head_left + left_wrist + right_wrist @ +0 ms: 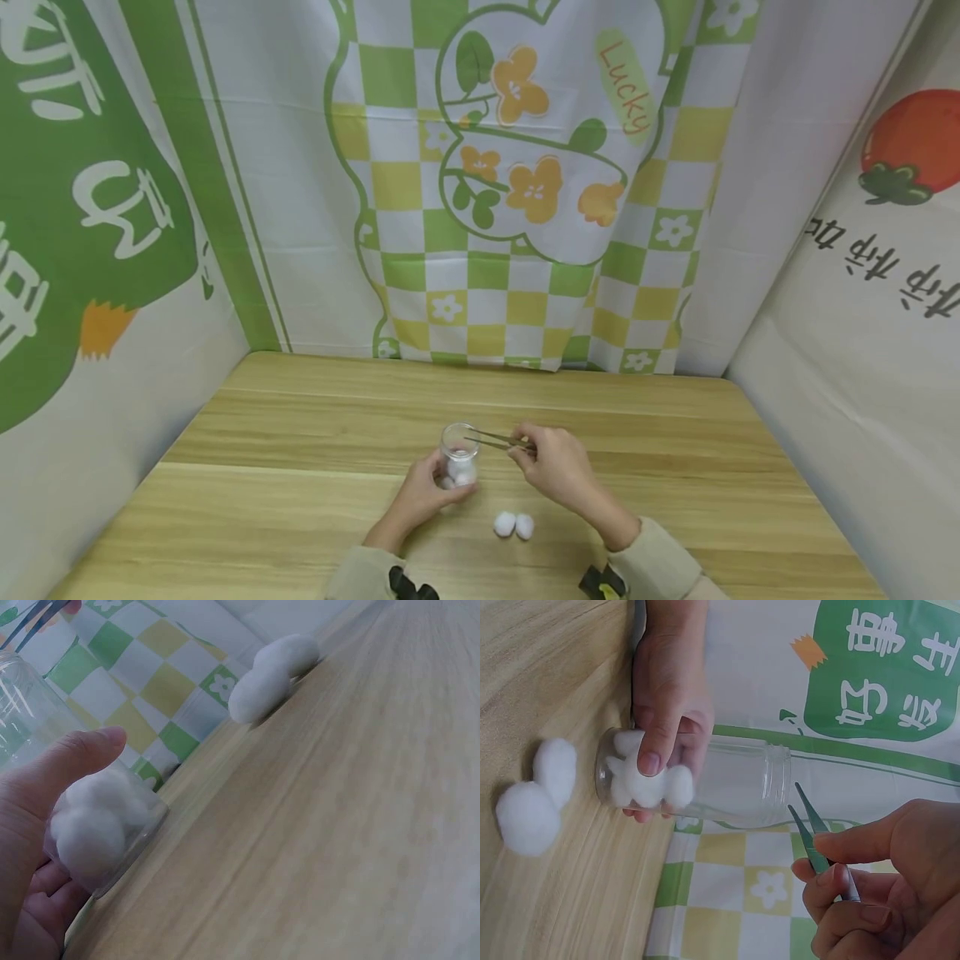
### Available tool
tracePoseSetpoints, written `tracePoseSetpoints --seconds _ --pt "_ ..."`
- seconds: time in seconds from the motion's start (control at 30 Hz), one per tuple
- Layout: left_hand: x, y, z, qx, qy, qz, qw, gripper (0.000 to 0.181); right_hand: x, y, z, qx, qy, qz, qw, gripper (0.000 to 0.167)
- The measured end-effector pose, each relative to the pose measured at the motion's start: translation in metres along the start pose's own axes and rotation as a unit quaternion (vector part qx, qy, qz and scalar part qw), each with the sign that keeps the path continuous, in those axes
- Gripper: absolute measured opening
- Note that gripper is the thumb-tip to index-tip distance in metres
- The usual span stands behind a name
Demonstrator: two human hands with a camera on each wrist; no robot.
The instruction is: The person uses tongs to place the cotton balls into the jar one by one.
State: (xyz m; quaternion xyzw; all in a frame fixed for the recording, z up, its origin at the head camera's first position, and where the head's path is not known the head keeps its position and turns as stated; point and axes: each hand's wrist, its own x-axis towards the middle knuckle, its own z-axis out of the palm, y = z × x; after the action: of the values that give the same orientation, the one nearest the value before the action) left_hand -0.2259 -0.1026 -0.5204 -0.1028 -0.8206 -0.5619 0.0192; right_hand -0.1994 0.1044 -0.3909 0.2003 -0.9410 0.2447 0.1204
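Note:
A clear glass jar (460, 454) without a lid stands on the wooden table, several white cotton balls (646, 780) piled in its lower part. My left hand (422, 493) grips the jar low down, the thumb across its near side. In my right hand (558, 467) I hold metal tweezers (810, 832), pinched between thumb and fingers. Their tips are apart with nothing between them, close to the jar's mouth. Two more cotton balls (514, 525) lie side by side on the table, right of the jar and nearer to me.
The wooden table (300, 433) reaches back to a checked green and yellow curtain (510, 250). Printed cloths hang at the left (90, 250) and right (862, 333) sides. Both sleeves (660, 558) lie along the near edge of the view.

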Motion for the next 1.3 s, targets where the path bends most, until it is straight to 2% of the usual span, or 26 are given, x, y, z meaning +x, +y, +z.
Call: tracePoseSetpoints --seconds 0.3,0.7,1.3 --pt "0.0 -0.002 0.0 -0.001 -0.002 0.005 1.0 0.046 -0.001 0.003 0.0 0.009 -0.008 0.004 0.9999 0.008" --pt "0.0 -0.002 0.001 0.001 0.002 -0.005 1.0 0.042 -0.005 0.008 -0.005 0.029 -0.01 0.025 0.9992 0.008" --pt "0.0 -0.001 0.0 0.007 -0.003 0.005 1.0 0.045 -0.019 0.022 -0.008 0.041 -0.02 0.024 0.9987 0.009"
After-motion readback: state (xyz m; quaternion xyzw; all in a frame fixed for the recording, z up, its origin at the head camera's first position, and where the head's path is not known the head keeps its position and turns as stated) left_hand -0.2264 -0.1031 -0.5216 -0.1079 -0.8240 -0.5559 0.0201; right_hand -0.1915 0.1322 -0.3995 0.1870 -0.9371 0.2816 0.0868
